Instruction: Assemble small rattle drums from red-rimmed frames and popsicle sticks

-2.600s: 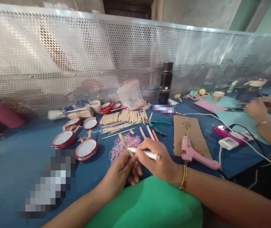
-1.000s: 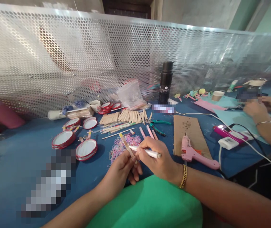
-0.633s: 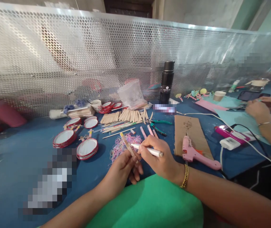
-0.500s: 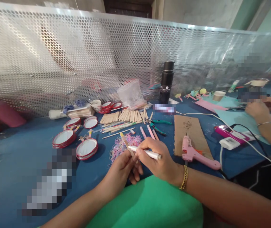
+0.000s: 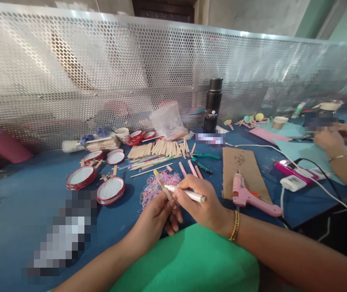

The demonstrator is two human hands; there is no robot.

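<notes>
Between the thumb and fingers of my left hand (image 5: pixel 158 213) is a wooden craft stick (image 5: pixel 161 181), tilted up, with a yellow far tip. My right hand (image 5: pixel 199 200) grips a white marker pen (image 5: pixel 191 194), its tip at the middle of the stick. Just behind both hands lies a pile of pink and purple rubber bands (image 5: pixel 151 188). Beyond it are pink marker pens (image 5: pixel 192 168), teal-handled pliers (image 5: pixel 203 162) and rows of plain craft sticks (image 5: pixel 167 148). Red-rimmed round lids (image 5: pixel 110 189) stand in small stacks to the left, some with little stick pieces on them.
On the right, a pink glue gun (image 5: pixel 246 194) rests on a cardboard piece (image 5: pixel 243 160), near a power strip (image 5: pixel 298 172) with trailing cables. A black bottle (image 5: pixel 213 106) stands before the perforated metal screen (image 5: pixel 167 61). Another person's hands (image 5: pixel 330 142) are at the far right.
Both hands keep the same hold on the stick and marker. The marker's tip stays by the stick; I see only a very slight shift of the view.
</notes>
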